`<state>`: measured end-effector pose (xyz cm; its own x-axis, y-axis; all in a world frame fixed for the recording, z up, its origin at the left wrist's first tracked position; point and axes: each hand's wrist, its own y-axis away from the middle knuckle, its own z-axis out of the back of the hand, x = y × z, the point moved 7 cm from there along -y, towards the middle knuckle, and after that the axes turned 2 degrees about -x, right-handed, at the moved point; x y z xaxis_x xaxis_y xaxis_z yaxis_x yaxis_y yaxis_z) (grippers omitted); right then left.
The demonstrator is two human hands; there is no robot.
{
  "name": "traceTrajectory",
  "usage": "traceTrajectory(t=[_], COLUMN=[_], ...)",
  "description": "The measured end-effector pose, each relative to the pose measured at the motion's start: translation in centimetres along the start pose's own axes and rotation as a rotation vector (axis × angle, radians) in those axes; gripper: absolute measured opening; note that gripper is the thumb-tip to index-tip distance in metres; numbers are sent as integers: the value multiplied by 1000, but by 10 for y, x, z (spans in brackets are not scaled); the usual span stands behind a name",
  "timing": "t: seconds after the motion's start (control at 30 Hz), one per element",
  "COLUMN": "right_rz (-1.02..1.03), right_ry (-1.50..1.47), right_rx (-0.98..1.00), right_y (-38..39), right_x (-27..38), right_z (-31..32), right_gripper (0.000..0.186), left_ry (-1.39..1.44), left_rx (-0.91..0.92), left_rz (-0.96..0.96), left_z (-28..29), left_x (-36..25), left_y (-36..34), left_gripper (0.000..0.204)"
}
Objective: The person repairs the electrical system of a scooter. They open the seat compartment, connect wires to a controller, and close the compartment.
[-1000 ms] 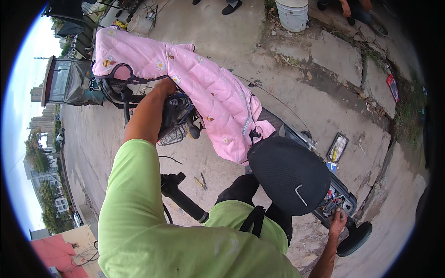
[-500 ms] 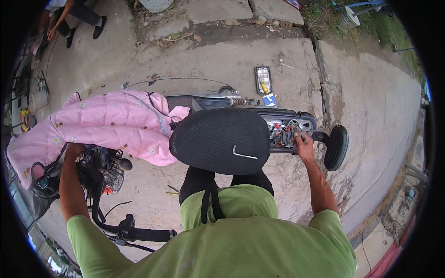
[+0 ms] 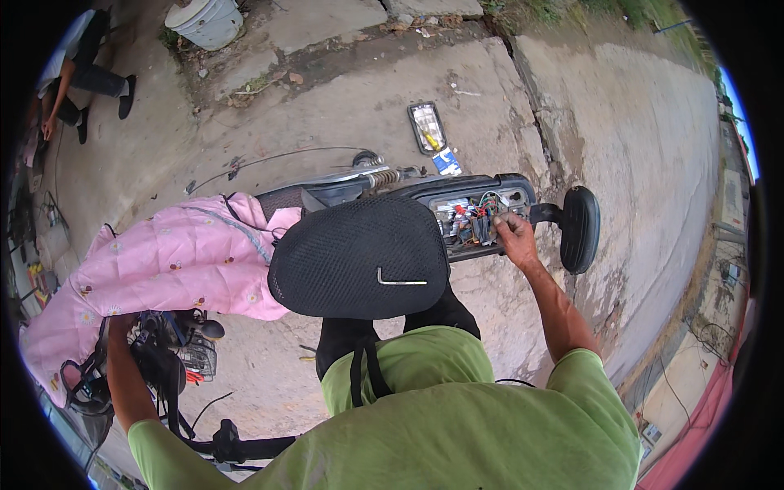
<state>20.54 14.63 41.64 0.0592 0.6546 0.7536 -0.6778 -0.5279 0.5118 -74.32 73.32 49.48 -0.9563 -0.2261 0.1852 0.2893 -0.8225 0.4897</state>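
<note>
My right hand (image 3: 516, 237) is at the open compartment (image 3: 527, 198) behind the seat of an electric scooter. Its fingers are pinched together at the edge of a bundle of coloured wires and connectors (image 3: 469, 219); what they hold, if anything, is too small to tell. My left hand (image 3: 122, 323) reaches under a pink quilted cover (image 3: 175, 253) by the handlebar, so its fingers are hidden. An L-shaped hex key (image 3: 402, 282) lies on the black mesh seat (image 3: 351, 253) between my arms.
A padded backrest (image 3: 580, 230) sticks out at the scooter's rear. On the concrete beyond lie a dark-rimmed tray (image 3: 416, 110) with a yellow-handled tool and a blue-and-white packet (image 3: 447, 162). A white bucket (image 3: 204, 23) stands far left, near another person (image 3: 90, 73).
The whole view has shifted, so the scooter and tray appear farther left. My right hand stays at the wires and my left stays under the cover.
</note>
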Motion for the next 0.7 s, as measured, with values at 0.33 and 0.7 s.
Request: traceTrajectory(t=[0.33, 0.7], right_rz=[48, 20], right_ry=[9, -7], right_rx=[12, 28], right_y=[-4, -9], right_x=[10, 4], right_z=[-4, -2], right_gripper=[22, 22], left_ry=[7, 7], left_rx=[-43, -98], left_rz=[2, 10], left_z=[2, 17], left_x=[10, 24], left_y=[4, 12], left_gripper=[56, 56])
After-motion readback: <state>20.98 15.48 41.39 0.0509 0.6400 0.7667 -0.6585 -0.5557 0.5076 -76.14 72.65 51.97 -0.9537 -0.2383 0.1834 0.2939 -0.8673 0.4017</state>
